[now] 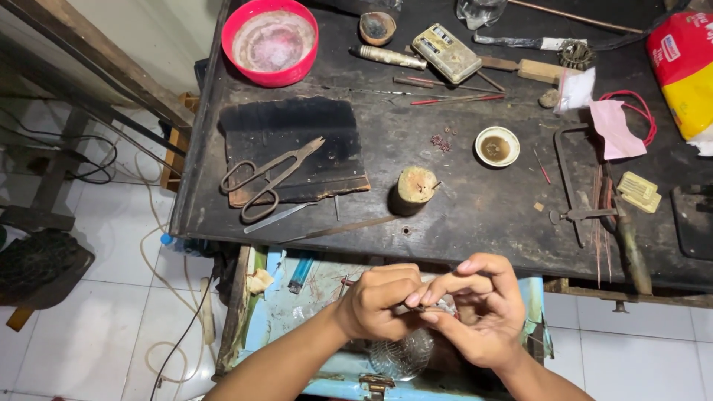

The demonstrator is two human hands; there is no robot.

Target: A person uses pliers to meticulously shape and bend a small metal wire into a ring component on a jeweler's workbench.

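Note:
My left hand (375,303) and my right hand (475,308) meet just below the front edge of the dark workbench (460,200), over an open light-blue drawer (297,312). Fingertips of both hands pinch a tiny thin object (420,306) between them; it is too small to make out. A small rod-like tip sticks out by my left thumb. Metal shears (269,180) lie on a charred black board (293,148) at the bench's left. A short wooden stump (413,188) stands near the middle front.
A red bowl (270,41) sits at the back left. A small white dish (497,145), a frame saw (587,197), a metal box (446,52), pink paper (615,128) and a red-yellow bag (683,70) crowd the right. Cables trail over the white tiled floor (111,297).

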